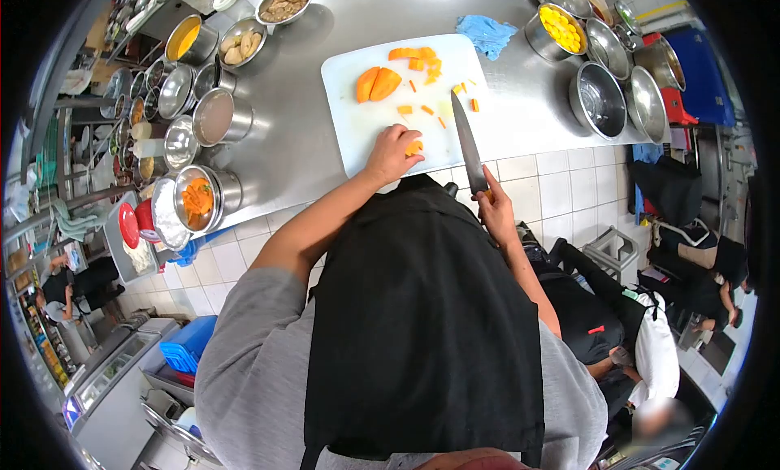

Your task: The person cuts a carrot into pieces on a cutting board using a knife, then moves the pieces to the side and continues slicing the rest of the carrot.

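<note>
On the white cutting board point(345, 121) near the counter's front edge, my left hand point(392, 153) is closed round a small orange vegetable piece point(414, 147). My right hand point(497, 210) grips the handle of a large kitchen knife point(467, 137). Its blade points away from me over the board's right side, with the tip by some small orange bits. Two large orange vegetable chunks point(378, 85) lie side by side at the upper left of the board. Cut orange blocks point(414, 56) sit at its far edge, and several thin offcuts are scattered in the middle. The exact vegetable is unclear.
A crumpled blue cloth point(486, 35) lies beyond the board. At right stand a pot of yellow pieces point(561, 30) and several metal bowls point(597, 100). Leftward are a pot of orange pieces point(197, 198) and more containers. Another person point(650, 348) is close at my right.
</note>
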Tool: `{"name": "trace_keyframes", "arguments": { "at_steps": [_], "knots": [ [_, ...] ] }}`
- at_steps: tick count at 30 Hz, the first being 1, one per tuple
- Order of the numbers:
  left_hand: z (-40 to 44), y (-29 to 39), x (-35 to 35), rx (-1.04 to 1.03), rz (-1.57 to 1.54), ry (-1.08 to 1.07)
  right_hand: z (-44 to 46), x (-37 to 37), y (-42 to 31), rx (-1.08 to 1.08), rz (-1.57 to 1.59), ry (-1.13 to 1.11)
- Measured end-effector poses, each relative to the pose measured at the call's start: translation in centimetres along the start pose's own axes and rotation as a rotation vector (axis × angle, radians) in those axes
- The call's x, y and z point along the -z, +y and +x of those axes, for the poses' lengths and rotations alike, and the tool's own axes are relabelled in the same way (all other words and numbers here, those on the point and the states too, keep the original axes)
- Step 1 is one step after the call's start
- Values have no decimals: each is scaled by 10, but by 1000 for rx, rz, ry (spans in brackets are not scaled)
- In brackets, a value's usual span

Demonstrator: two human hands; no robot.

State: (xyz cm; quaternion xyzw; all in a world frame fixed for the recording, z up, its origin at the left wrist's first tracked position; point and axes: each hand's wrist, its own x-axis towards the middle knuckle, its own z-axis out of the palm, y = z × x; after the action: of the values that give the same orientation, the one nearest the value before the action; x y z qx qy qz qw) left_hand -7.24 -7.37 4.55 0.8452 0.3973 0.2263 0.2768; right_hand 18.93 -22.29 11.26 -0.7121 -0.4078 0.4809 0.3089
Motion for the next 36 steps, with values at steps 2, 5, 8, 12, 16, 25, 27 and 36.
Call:
{"name": "trace_keyframes", "arguments": {
  "at_steps": [2,5,8,12,16,25,27,36],
  "knots": [
    [-5,-2,14,107,-13,22,-3,2,4,17,-29,6],
    [-9,-3,37,228,-139,-40,-11,3,5,36,-52,14],
    [-6,-12,43,106,-85,-80,-14,4,-1,29,-104,2],
    [1,-22,32,-124,87,-186,-16,3,-8,41,-122,-17],
    [4,-8,36,158,33,-247,-15,1,-11,75,-151,-38],
    [-5,-11,41,-74,65,-160,-17,-4,-9,77,-192,-84],
    [-2,-13,37,7,8,-165,-18,-5,-10,98,-191,-82],
    [-11,-12,42,34,-47,-157,-21,-4,-13,104,-214,-99]
  ]
}}
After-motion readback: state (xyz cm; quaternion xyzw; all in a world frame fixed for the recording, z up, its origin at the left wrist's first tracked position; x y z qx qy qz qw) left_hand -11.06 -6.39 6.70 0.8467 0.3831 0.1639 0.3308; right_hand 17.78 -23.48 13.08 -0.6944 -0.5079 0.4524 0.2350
